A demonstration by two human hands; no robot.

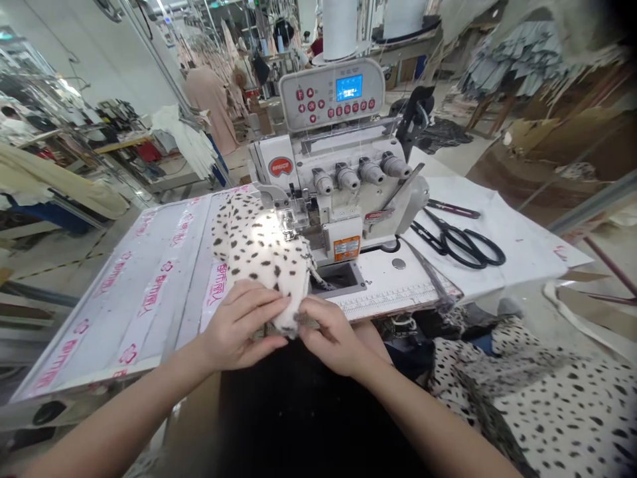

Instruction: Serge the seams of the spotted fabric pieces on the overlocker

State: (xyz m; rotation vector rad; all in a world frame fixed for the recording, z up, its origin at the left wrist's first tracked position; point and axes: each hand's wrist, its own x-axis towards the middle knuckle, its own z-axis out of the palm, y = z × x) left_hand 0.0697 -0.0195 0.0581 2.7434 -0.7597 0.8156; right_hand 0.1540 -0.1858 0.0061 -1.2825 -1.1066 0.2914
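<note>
A cream fabric with black spots (253,245) lies bunched on the white sewing table (149,292), its far end running under the presser foot (288,222) of a white overlock sewing machine (333,166). My left hand (243,325) grips the near fold from the left. My right hand (328,335) pinches the same fold from the right, with the fingertips of both hands close together. The fabric's lower layers are partly hidden by my fingers.
Black-handled tailor's scissors (460,242) lie on white paper (512,245) right of the machine. More spotted fabric (557,405) is heaped at lower right. Thread cones (339,26) stand behind the machine. A person (209,106) stands beyond it among hanging garments.
</note>
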